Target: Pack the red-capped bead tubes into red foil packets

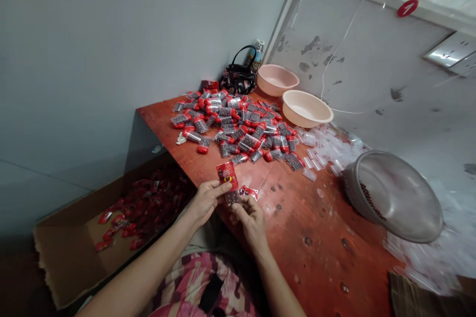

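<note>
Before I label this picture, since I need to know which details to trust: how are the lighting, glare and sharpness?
In the head view: dim light, dark around the cardboard box; bright glare on the wall panel, paler shine on the clear tubes; likely wide-angle stretch at the grey bowl; small print on the red packet too soft to read.

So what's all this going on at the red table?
A person is handling a small red packet at the table's edge. The left hand pinches the packet, and the right hand holds the clear, dark-filled piece at its lower end. Beyond the hands lies a heap of red-ended clear containers; an open cardboard box with red items sits at left.
</note>
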Motion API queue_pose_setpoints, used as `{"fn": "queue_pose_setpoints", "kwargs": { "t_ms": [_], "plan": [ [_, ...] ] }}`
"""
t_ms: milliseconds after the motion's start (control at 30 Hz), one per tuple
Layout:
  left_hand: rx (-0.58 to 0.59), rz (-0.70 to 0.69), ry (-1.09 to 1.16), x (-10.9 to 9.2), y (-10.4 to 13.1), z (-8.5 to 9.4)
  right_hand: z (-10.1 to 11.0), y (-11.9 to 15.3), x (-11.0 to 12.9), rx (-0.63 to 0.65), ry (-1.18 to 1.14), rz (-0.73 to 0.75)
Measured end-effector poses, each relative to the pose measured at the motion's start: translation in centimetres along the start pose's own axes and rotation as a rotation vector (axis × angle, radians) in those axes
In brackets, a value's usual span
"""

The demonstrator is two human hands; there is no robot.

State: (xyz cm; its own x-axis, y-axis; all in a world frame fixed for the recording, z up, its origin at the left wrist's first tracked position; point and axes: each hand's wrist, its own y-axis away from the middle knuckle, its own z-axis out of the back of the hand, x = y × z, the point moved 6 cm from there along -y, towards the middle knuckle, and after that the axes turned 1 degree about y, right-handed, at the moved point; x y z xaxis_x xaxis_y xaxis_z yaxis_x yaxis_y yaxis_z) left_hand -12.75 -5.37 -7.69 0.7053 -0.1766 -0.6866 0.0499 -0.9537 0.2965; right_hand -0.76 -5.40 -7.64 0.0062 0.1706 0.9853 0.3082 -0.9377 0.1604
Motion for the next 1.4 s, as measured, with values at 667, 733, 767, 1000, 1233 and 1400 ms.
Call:
{"fn": "queue_pose_setpoints", "kwargs": {
  "t_ms": [667,733,767,1000,1233,1400],
  "plan": [
    [-0.141,-0.075,-0.017,0.0,0.3,0.3,-0.6,-0.3,-0.7,-0.058,-0.155,0.014],
    [-0.145,-0.082,-0.017,0.0,0.4,0.3,-0.9,-0.3,-0.8,-0.037,-0.18,-0.001],
    [-0.146,-0.085,-0.011,-0.1,0.4,0.3,-0.9,-0.3,-0.8,-0.035,-0.172,0.003],
    [0.014,0.029,0.032,0.5,0.6,-0.3,-1.0,-0.5,-1.4,0.013,-0.242,-0.002],
    [0.04,0.074,-0.019,1.5,1.3,-0.1,-0.9,-0.4,-1.7,-0.002,-0.305,-0.043],
    [0.022,0.173,-0.017,2.1,2.5,0.3,-0.2,-1.1,-0.5,0.034,-0.202,-0.038]
  ]
}}
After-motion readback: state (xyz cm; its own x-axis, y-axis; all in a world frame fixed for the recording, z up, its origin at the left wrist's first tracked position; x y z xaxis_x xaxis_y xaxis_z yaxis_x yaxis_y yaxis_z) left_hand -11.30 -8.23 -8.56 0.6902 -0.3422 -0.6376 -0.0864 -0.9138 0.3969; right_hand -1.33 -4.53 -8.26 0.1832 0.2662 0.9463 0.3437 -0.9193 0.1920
